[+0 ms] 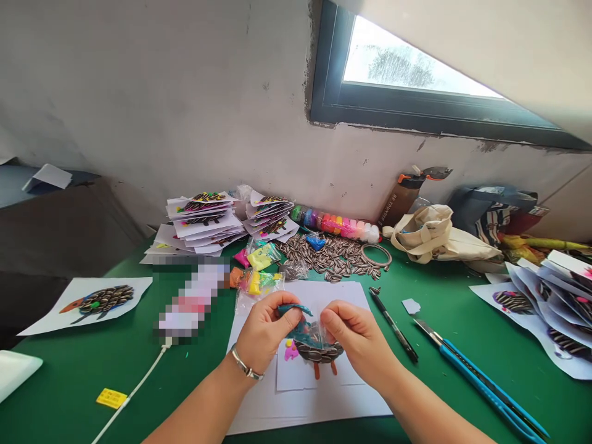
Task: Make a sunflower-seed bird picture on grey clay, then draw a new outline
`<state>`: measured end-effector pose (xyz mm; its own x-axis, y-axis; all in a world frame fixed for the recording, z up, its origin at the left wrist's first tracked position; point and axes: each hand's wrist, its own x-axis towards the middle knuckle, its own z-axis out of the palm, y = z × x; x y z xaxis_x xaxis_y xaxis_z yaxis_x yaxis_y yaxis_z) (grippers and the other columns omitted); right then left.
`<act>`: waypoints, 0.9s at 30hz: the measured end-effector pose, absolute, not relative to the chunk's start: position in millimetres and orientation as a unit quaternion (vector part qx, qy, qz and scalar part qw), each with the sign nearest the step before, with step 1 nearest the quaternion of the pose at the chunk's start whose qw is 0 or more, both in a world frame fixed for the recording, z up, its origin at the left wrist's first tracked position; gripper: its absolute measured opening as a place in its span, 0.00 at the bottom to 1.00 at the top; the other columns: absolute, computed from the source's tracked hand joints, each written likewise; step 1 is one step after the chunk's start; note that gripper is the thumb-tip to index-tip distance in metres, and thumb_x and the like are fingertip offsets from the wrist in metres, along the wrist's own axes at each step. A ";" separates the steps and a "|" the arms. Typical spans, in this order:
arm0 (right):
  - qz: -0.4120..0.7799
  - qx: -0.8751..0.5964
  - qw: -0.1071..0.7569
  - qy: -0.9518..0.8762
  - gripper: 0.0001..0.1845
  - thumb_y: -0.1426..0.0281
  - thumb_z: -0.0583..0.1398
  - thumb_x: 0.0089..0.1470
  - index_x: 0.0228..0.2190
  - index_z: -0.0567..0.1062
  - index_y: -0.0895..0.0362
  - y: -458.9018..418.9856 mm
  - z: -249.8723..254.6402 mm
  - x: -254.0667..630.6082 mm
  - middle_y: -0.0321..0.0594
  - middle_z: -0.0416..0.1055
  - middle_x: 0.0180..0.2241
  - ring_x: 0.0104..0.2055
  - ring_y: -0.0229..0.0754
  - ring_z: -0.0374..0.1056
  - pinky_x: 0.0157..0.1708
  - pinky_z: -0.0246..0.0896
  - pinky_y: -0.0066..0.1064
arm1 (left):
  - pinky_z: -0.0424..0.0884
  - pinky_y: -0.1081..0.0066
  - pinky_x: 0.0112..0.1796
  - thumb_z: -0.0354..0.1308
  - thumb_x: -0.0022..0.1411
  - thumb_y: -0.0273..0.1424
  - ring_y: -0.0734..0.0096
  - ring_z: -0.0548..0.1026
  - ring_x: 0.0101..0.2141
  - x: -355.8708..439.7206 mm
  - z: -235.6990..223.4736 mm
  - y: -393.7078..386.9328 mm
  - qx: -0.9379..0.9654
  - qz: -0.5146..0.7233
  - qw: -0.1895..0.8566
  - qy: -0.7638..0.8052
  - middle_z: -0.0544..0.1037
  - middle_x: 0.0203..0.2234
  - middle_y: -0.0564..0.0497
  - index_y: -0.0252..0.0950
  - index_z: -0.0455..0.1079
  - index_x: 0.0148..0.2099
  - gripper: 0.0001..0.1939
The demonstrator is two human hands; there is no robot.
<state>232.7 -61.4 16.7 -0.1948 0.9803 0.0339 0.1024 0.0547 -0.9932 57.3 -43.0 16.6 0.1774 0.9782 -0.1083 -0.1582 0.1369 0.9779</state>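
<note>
Between my two hands is a small clear plastic bag of blue clay [303, 333]. My left hand [263, 333] pinches the blue side of it, thumb against the fingers. On the other side my right hand [354, 336] grips the bag's clear edge. Below them lies a white card [296, 376] with a figure made of sunflower seeds [319, 354], which has pink and yellow clay at its left and two brown legs. The bag and my fingers cover the figure's upper part. Larger white paper [263, 410] is under the card.
Loose sunflower seeds [340, 250] and clay bags [263, 256] lie behind. Stacked cards [203, 228] stand at the back left, more cards [555, 308] at the right. A black pen [393, 324] and blue tweezers [490, 385] lie right of the paper. A white cable [139, 388] runs along the left.
</note>
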 end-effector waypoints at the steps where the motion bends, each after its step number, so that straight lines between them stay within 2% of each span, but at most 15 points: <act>1: 0.508 -0.463 0.431 -0.584 0.22 0.53 0.57 0.56 0.20 0.66 0.55 -61.1 16.5 232.9 0.33 0.60 0.19 0.22 0.36 0.58 0.21 0.54 0.27 | 0.67 0.75 0.27 0.68 0.46 0.39 0.74 0.70 0.23 56.5 16.9 -42.8 0.464 0.467 0.611 0.440 0.73 0.21 0.53 0.34 0.72 0.31 0.15; 7: 0.497 -0.464 0.432 -0.592 0.21 0.55 0.57 0.56 0.19 0.67 0.56 -61.7 16.1 233.0 0.34 0.61 0.19 0.23 0.36 0.57 0.22 0.54 0.27 | 0.62 0.76 0.21 0.63 0.51 0.47 0.76 0.67 0.20 53.4 12.5 -42.3 0.495 0.453 0.600 0.435 0.71 0.18 0.53 0.34 0.69 0.26 0.20; 14: 0.564 -0.442 0.418 -0.558 0.20 0.54 0.57 0.55 0.21 0.66 0.55 -64.2 15.1 231.3 0.32 0.60 0.18 0.18 0.34 0.59 0.14 0.52 0.25 | 0.68 0.74 0.27 0.66 0.48 0.46 0.70 0.72 0.26 56.4 23.0 -45.3 0.507 0.430 0.601 0.443 0.72 0.22 0.52 0.34 0.70 0.30 0.20; 16: 0.577 -0.437 0.410 -0.555 0.21 0.54 0.57 0.56 0.21 0.65 0.55 -64.7 13.7 230.8 0.32 0.59 0.18 0.17 0.34 0.60 0.13 0.52 0.24 | 0.65 0.75 0.25 0.65 0.48 0.48 0.73 0.69 0.24 56.0 24.5 -45.2 0.518 0.428 0.585 0.454 0.70 0.21 0.53 0.34 0.69 0.28 0.21; 20: 0.570 -0.418 0.402 -0.582 0.21 0.55 0.56 0.57 0.20 0.65 0.56 -66.7 12.3 227.9 0.31 0.58 0.19 0.17 0.34 0.61 0.14 0.56 0.24 | 0.53 0.77 0.18 0.60 0.51 0.53 0.80 0.55 0.18 54.2 21.6 -44.6 0.536 0.437 0.540 0.480 0.59 0.15 0.58 0.34 0.62 0.20 0.27; 22: 0.573 -0.408 0.402 -0.586 0.21 0.55 0.56 0.57 0.20 0.65 0.56 -67.6 12.3 226.8 0.31 0.58 0.19 0.17 0.34 0.62 0.15 0.58 0.25 | 0.51 0.77 0.18 0.59 0.51 0.54 0.80 0.52 0.18 53.7 19.5 -44.6 0.537 0.440 0.535 0.481 0.56 0.15 0.58 0.34 0.60 0.19 0.28; 27: 0.598 -0.418 0.413 -0.544 0.20 0.55 0.57 0.57 0.22 0.64 0.56 -66.6 12.9 229.2 0.31 0.60 0.18 0.16 0.35 0.64 0.12 0.54 0.24 | 0.62 0.75 0.23 0.63 0.50 0.51 0.75 0.65 0.22 54.3 21.3 -44.8 0.530 0.415 0.582 0.457 0.68 0.20 0.54 0.33 0.69 0.27 0.24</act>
<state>229.2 -66.6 12.9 -0.3089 0.9498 -0.0498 -0.0397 -0.0652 -0.9971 54.3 -44.8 21.3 0.2389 0.9667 -0.0918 0.0008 0.0944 0.9955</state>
